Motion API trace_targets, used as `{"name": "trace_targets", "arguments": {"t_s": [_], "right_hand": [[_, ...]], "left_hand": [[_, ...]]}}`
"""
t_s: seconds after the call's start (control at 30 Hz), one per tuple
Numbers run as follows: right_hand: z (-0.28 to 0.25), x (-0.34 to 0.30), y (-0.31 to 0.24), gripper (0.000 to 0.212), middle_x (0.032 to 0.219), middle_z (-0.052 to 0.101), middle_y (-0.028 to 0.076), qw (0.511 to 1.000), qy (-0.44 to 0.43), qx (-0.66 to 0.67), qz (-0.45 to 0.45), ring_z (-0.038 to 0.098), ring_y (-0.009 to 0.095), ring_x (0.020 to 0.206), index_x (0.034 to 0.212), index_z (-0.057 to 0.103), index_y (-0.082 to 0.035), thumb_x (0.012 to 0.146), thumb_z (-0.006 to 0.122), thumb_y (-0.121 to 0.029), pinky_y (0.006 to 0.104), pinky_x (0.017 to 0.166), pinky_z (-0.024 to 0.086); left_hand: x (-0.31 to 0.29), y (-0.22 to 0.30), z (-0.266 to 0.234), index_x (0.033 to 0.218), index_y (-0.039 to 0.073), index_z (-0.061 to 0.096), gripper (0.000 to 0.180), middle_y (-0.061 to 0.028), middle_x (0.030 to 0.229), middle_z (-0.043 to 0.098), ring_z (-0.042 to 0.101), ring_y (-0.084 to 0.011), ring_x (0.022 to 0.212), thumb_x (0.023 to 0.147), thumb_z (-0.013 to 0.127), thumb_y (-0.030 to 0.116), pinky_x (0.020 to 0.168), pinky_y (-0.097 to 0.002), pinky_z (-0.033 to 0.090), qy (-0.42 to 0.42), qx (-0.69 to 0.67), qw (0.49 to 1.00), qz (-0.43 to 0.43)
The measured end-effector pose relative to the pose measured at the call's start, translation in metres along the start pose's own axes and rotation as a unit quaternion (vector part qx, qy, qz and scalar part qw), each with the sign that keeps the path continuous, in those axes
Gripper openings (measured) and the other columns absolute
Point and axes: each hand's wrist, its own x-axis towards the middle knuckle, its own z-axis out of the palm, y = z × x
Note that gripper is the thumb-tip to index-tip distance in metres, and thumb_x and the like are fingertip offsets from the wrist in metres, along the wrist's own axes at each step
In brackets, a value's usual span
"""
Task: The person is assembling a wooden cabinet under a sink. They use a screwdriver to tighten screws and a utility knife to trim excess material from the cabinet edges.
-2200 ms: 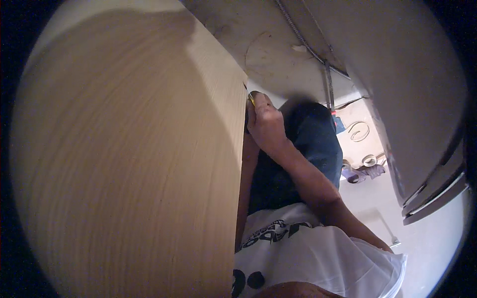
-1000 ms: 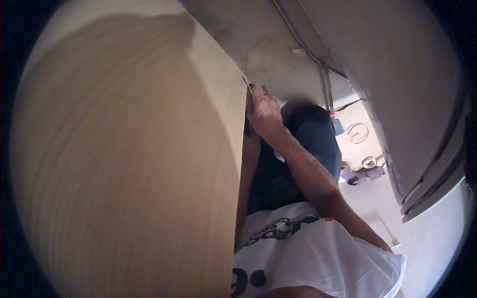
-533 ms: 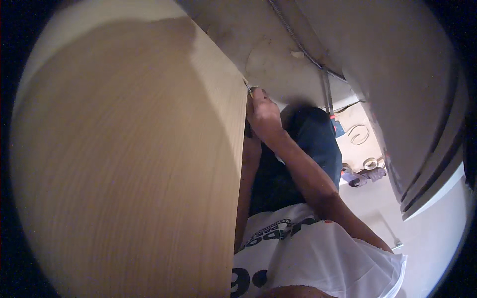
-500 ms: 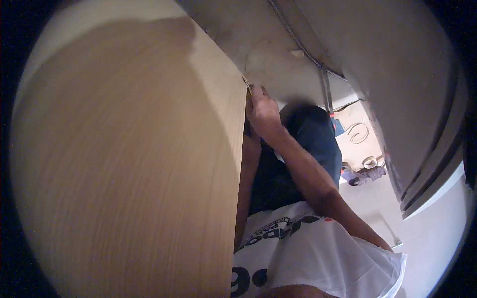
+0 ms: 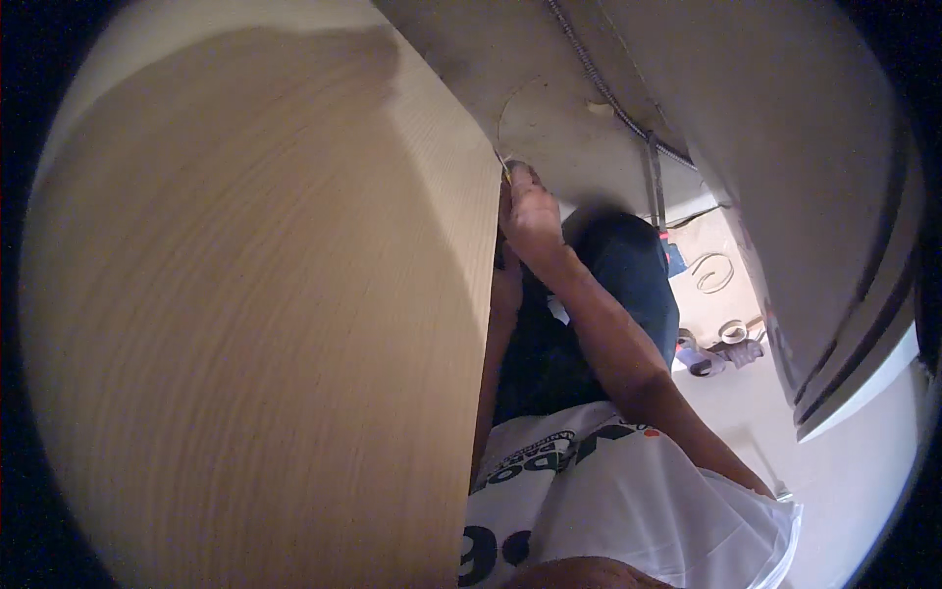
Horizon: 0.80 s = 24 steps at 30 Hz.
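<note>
A large wood-grain panel (image 5: pixel 294 324) stands along my left side, and its long edge runs down the middle of the view. My right hand (image 5: pixel 537 218) is closed at this edge, near its upper part. A thin, pale, narrow piece (image 5: pixel 506 171) shows at its fingertips, against the panel's edge; its kind is too small to make out. My left hand (image 5: pixel 506 287) is below the right one, close behind the panel's edge. The panel covers most of it, so its fingers are hidden.
A ribbed flexible conduit (image 5: pixel 599 74) crosses the grey floor ahead. To the right lie a saw-like tool (image 5: pixel 657 191), a coiled pale strip (image 5: pixel 711 273), a roll of tape (image 5: pixel 732 331) and a purplish cloth-like item (image 5: pixel 708 361). A large grey curved surface (image 5: pixel 785 196) bounds the right side.
The view has shifted slightly, so the panel's edge and both hands appear a little farther right. My right hand stays closed at the panel's edge.
</note>
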Motion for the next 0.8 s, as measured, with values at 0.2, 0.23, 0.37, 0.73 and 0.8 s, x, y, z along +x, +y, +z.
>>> {"name": "trace_targets", "arguments": {"t_s": [0.2, 0.23, 0.37, 0.73, 0.8], "right_hand": [[0.034, 0.009, 0.034, 0.018, 0.096, 0.06, 0.023, 0.993, 0.048, 0.107, -0.007, 0.06, 0.045, 0.082, 0.103, 0.053, -0.001, 0.089, 0.049, -0.012, 0.0482, 0.076, 0.049], [0.035, -0.002, 0.03, 0.017, 0.094, 0.061, 0.023, 0.99, 0.092, 0.107, -0.005, 0.06, 0.044, 0.081, 0.102, 0.054, -0.001, 0.091, 0.048, -0.013, 0.0474, 0.076, 0.049], [0.005, 0.027, 0.014, 0.026, 0.068, 0.056, 0.003, 0.801, -0.041, 0.551, 0.232, 0.051, 0.014, 0.054, 0.091, 0.057, -0.009, 0.093, 0.056, -0.034, 0.0303, 0.048, 0.045], [0.003, 0.016, 0.022, 0.026, 0.077, 0.057, -0.001, 0.631, -0.147, 0.709, 0.277, 0.051, 0.009, 0.057, 0.096, 0.057, -0.011, 0.09, 0.061, -0.036, 0.0257, 0.046, 0.043], [-0.001, 0.015, 0.026, 0.028, 0.081, 0.058, 0.0, 0.686, -0.14, 0.662, 0.269, 0.053, 0.01, 0.061, 0.099, 0.058, -0.009, 0.091, 0.059, -0.036, 0.0272, 0.048, 0.045]], "left_hand": [[-0.011, -0.003, 0.007, 0.133, -0.001, 0.038, 0.079, -0.027, 0.134, 0.041, 0.041, -0.0441, 0.122, 0.081, 0.059, 0.054, 0.099, -0.0555, 0.035, 0.049, 0.01, 0.999, 0.015], [-0.019, -0.007, 0.005, 0.132, -0.002, 0.038, 0.076, -0.027, 0.133, 0.042, 0.042, -0.0443, 0.121, 0.083, 0.058, 0.053, 0.099, -0.0556, 0.035, 0.059, 0.003, 0.998, 0.025], [0.007, 0.002, 0.01, 0.13, -0.002, 0.04, 0.071, -0.0262, 0.129, 0.046, 0.044, -0.0441, 0.119, 0.084, 0.056, 0.051, 0.097, -0.0556, 0.036, 0.019, 0.009, 1.0, 0.009], [-0.002, -0.003, 0.012, 0.137, -0.001, 0.032, 0.081, -0.0263, 0.136, 0.039, 0.038, -0.0435, 0.126, 0.081, 0.062, 0.049, 0.102, -0.056, 0.032, -0.014, 0.03, 0.999, 0.001], [-0.005, -0.001, 0.012, 0.14, -0.001, 0.029, 0.084, -0.0268, 0.14, 0.036, 0.035, -0.0439, 0.128, 0.081, 0.063, 0.049, 0.104, -0.0561, 0.029, 0.014, 0.023, 1.0, 0.014]]}}
